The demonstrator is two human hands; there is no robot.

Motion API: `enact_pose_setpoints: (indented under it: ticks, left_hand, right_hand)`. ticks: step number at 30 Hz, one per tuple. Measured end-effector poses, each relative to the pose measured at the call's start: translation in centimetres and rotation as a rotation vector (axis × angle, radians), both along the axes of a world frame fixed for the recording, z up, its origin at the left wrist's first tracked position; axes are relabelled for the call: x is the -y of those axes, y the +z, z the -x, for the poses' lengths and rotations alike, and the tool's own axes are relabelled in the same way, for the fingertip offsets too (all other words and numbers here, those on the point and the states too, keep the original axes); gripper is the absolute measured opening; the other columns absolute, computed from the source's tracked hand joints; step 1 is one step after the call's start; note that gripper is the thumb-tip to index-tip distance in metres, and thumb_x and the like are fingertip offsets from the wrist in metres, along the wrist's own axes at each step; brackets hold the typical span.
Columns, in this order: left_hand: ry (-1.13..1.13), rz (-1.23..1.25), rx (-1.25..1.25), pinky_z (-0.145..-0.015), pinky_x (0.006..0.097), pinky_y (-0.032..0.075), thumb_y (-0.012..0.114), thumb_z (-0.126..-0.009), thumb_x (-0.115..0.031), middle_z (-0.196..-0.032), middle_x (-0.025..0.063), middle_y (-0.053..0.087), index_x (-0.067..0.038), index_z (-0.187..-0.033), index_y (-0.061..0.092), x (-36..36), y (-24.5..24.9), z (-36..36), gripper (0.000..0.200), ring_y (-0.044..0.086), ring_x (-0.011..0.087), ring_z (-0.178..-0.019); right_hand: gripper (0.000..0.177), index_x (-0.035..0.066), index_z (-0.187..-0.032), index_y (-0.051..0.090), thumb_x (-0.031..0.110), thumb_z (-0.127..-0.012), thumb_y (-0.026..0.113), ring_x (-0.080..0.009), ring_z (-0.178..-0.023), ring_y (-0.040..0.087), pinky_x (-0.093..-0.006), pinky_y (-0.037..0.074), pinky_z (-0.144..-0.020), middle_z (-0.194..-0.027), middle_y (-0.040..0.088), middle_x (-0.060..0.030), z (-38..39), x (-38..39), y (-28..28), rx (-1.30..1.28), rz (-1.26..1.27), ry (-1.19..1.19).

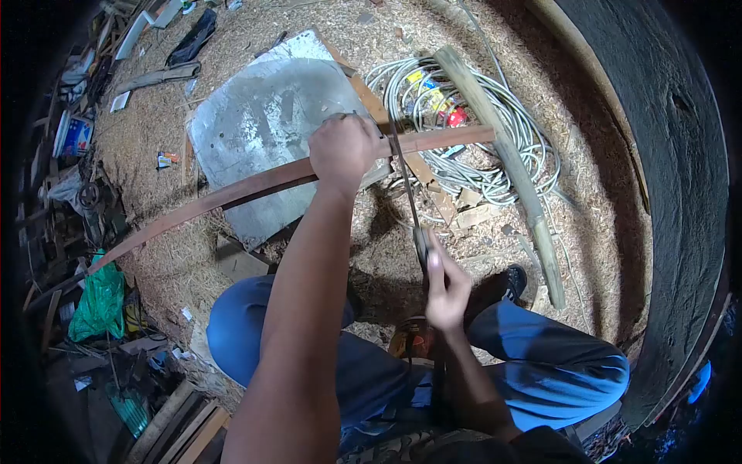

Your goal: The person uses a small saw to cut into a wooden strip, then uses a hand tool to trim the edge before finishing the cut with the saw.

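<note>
Item: long curved reddish-brown wooden strip (pixel 232 189), held above the sawdust floor (pixel 154 131). My left hand (pixel 344 151): grip clamped round it. My right hand (pixel 447 290): grip closed on thin dark blade tool (pixel 406 185), crossing the strip. Advisable, I judge: strip steady, blade square.

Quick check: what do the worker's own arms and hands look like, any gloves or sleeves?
No gloves on the left hand or right hand, and no sleeves show: both forearms are bare. No watch or bands visible.
</note>
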State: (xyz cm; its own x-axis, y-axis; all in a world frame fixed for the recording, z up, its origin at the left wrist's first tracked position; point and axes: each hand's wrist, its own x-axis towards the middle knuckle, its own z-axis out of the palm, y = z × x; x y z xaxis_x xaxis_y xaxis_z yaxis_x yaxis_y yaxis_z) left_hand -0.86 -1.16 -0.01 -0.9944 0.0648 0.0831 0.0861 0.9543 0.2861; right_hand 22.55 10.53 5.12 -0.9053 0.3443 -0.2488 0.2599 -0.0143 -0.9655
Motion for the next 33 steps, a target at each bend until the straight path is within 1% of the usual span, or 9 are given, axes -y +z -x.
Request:
enact_pose_setpoints:
  ticks: [1, 3, 8, 12, 17, 23, 27, 29, 33]
  left_hand:
    - [-0.003, -0.001, 0.000, -0.072, 0.0498, 0.056, 0.054, -0.091, -0.027, -0.078, 0.0229, 0.070, -0.003, -0.074, 0.073, 0.0, 0.1, -0.1, 0.036, 0.070, 0.0413, -0.072]
    - [0.002, 0.008, 0.005, -0.072, 0.0496, 0.056, 0.054, -0.091, -0.026, -0.078, 0.0225, 0.070, -0.003, -0.073, 0.073, 0.0, 0.3, -0.1, 0.035, 0.069, 0.0413, -0.071]
    - [0.007, 0.008, -0.011, -0.070, 0.0492, 0.056, 0.054, -0.091, -0.026, -0.076, 0.0219, 0.070, -0.002, -0.072, 0.073, 0.0, 0.2, 0.0, 0.036, 0.069, 0.0410, -0.068]
    - [0.009, 0.018, -0.003, -0.072, 0.0494, 0.056, 0.054, -0.091, -0.026, -0.076, 0.0218, 0.070, -0.003, -0.073, 0.074, 0.1, 0.1, 0.1, 0.035, 0.069, 0.0411, -0.069]
    - [0.009, 0.031, 0.025, -0.074, 0.0478, 0.057, 0.054, -0.090, -0.027, -0.078, 0.0202, 0.071, -0.002, -0.073, 0.074, -0.2, 0.4, -0.1, 0.036, 0.070, 0.0384, -0.072]
    - [0.011, 0.049, 0.049, -0.075, 0.0455, 0.057, 0.054, -0.090, -0.027, -0.080, 0.0183, 0.072, -0.003, -0.073, 0.075, -0.3, 0.8, 0.0, 0.036, 0.072, 0.0356, -0.073]
    - [-0.008, 0.042, 0.021, -0.074, 0.0453, 0.058, 0.053, -0.090, -0.027, -0.080, 0.0185, 0.072, -0.003, -0.073, 0.074, -0.1, 0.6, 0.0, 0.036, 0.072, 0.0357, -0.072]
    - [-0.001, 0.052, 0.026, -0.074, 0.0453, 0.058, 0.053, -0.090, -0.027, -0.081, 0.0185, 0.072, -0.003, -0.073, 0.075, -0.2, 0.4, 0.0, 0.036, 0.072, 0.0357, -0.072]
    - [0.009, 0.063, -0.001, -0.075, 0.0452, 0.058, 0.054, -0.090, -0.026, -0.080, 0.0177, 0.072, -0.003, -0.074, 0.075, -0.2, 0.2, -0.1, 0.035, 0.071, 0.0358, -0.072]
  right_hand:
    - [0.037, -0.009, -0.136, 0.055, 0.010, -0.105, 0.051, -0.0233, -0.128, 0.057, -0.0345, 0.041, -0.109, -0.134, 0.062, -0.0225, 1.9, -0.1, 0.0, 0.000, -0.001, -0.003]
    - [0.038, -0.008, -0.137, 0.055, 0.013, -0.105, 0.051, -0.0209, -0.126, 0.059, -0.0319, 0.042, -0.108, -0.133, 0.064, -0.0210, 4.8, 0.0, -0.2, 0.362, 0.129, -0.017]
    - [0.037, -0.009, -0.136, 0.056, 0.012, -0.105, 0.051, -0.0239, -0.124, 0.060, -0.0337, 0.043, -0.107, -0.133, 0.063, -0.0231, -0.8, 0.5, -0.3, -0.035, -0.048, -0.033]
    - [0.037, -0.010, -0.135, 0.056, 0.011, -0.105, 0.051, -0.0256, -0.124, 0.060, -0.0349, 0.043, -0.107, -0.132, 0.063, -0.0247, -2.9, -0.1, 1.0, 0.088, -0.092, -0.005]
    - [0.038, -0.006, -0.138, 0.055, 0.015, -0.107, 0.048, -0.0207, -0.123, 0.061, -0.0306, 0.043, -0.106, -0.135, 0.064, -0.0180, 5.6, 0.2, 0.0, 0.320, 0.099, -0.028]
    - [0.038, -0.005, -0.137, 0.056, 0.016, -0.106, 0.050, -0.0192, -0.120, 0.063, -0.0300, 0.044, -0.104, -0.133, 0.065, -0.0174, -3.4, 0.3, -0.2, -0.012, -0.090, -0.017]
    - [0.037, -0.007, -0.136, 0.056, 0.013, -0.105, 0.051, -0.0219, -0.121, 0.063, -0.0317, 0.044, -0.105, -0.132, 0.065, -0.0200, 0.2, -0.4, 0.8, -0.016, -0.036, -0.036]
    - [0.036, -0.009, -0.135, 0.056, 0.008, -0.104, 0.052, -0.0250, -0.122, 0.062, -0.0341, 0.044, -0.107, -0.130, 0.064, -0.0231, 4.4, -0.1, 0.8, 0.232, 0.023, -0.016]
    - [0.037, -0.011, -0.135, 0.055, 0.007, -0.103, 0.053, -0.0267, -0.124, 0.061, -0.0353, 0.043, -0.108, -0.130, 0.064, -0.0248, 4.6, 1.1, 0.0, 0.250, 0.130, -0.071]
